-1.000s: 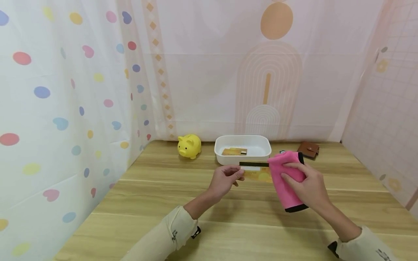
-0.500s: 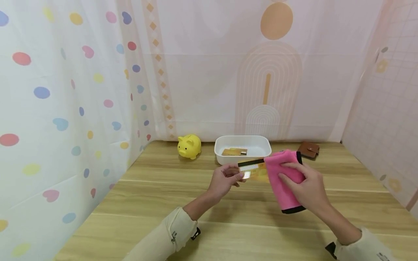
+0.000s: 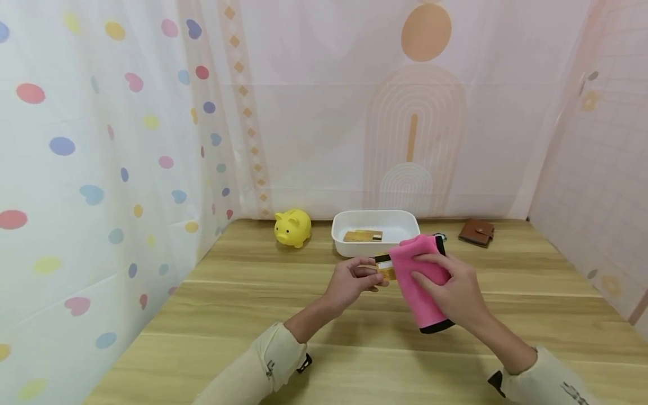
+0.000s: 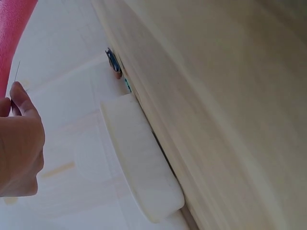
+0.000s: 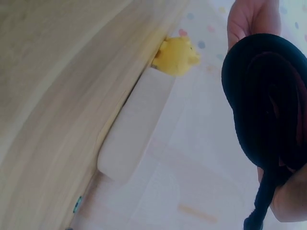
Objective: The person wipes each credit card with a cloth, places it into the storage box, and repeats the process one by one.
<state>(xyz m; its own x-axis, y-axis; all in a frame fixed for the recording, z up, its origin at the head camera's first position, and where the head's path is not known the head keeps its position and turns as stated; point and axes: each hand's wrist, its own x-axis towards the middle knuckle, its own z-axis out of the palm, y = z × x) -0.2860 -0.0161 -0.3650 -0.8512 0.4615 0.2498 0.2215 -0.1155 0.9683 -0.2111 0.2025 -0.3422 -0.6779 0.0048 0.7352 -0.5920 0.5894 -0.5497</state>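
In the head view my left hand pinches the left end of a gold bank card, which shows a dark stripe and a white strip. My right hand grips a folded pink cloth with black edging, its folds covering the right part of the card. From the left wrist, the card appears edge-on as a thin line above the fingertips, beside the pink cloth. The right wrist view looks onto the rolled black edge of the cloth, with the left hand behind it.
Behind the hands stands a white tray with gold cards lying in it. Left of it is a yellow piggy bank. A brown wallet lies at the back right, and a small blue-green item shows beyond the cloth.
The right hand and cloth have slid left along the card, so less of the card shows. The left hand has shifted slightly right, still pinching the card's end.
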